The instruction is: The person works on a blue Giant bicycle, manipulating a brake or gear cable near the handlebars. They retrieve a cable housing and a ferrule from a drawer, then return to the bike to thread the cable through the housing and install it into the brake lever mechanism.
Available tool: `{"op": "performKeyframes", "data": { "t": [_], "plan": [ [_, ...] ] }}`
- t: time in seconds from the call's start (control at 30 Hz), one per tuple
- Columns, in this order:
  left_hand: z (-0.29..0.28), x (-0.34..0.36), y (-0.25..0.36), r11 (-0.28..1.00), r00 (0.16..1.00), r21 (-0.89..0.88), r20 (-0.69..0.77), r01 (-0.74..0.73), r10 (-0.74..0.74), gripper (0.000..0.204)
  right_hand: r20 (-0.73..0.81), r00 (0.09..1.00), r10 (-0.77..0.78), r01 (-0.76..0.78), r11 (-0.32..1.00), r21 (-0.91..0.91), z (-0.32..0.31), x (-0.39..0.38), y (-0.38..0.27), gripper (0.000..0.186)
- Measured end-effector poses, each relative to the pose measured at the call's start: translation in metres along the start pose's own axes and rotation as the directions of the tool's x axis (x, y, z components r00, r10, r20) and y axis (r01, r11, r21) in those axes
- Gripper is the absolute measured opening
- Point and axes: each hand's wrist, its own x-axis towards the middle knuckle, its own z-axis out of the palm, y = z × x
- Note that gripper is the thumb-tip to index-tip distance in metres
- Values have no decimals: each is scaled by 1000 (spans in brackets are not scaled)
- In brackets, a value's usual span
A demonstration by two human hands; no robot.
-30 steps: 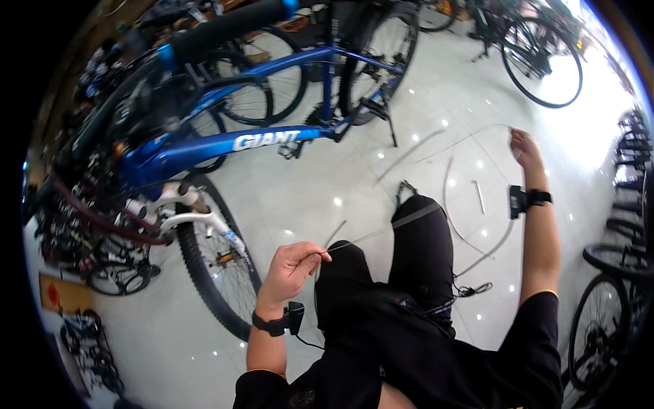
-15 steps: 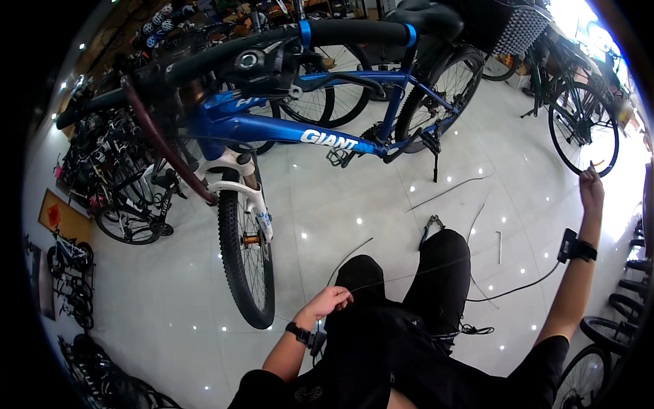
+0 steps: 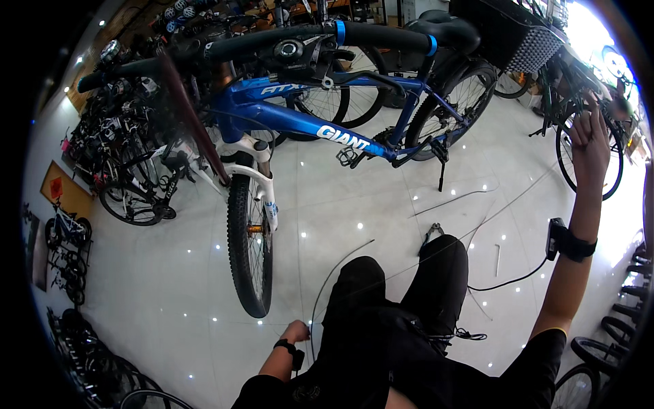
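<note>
A thin wire cable [image 3: 478,226] stretches in a nearly straight diagonal over my knees, from my low left side up toward the right. My left hand [image 3: 296,332] is closed at its lower end beside my left thigh; the fingertips are turned away. Raised far out to the right, my right hand [image 3: 591,140] has its fingers bent together at the cable's upper end, one finger more upright. A curved grey cable length [image 3: 330,278] passes close to my left hand. Pliers [image 3: 433,230] with a dark handle lie on the floor just past my right knee.
A blue bicycle [image 3: 293,117] with a white fork stands ahead, its front tyre [image 3: 240,252] left of my knees. On the tiled floor lie another cable piece [image 3: 453,202] and an L-shaped hex key [image 3: 497,260]. More bicycles [image 3: 133,204] crowd the left; tyres [image 3: 616,330] line the right.
My right hand has risen, drawing the wire cable into a straighter, steeper line. My left hand has dropped down and left. The view has shifted slightly.
</note>
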Motion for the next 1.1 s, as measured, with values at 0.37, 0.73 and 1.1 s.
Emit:
{"op": "performKeyframes", "data": {
  "t": [0.37, 0.73, 1.1],
  "plan": [
    [55, -66, 37, 961, 980, -263, 198, 87, -35, 26, 172, 938, -300, 271, 947, 171, 139, -7, -29, 38],
    [-185, -119, 154, 781, 799, -493, -601, -384, 13, 33, 665, 634, 394, -311, 918, -247, 180, -139, 75, 19],
    [-396, -174, 318, 102, 141, -127, -979, -987, 148, 31, 712, 408, 571, -267, 821, -505, 169, -196, 138, 16]
  ]
}}
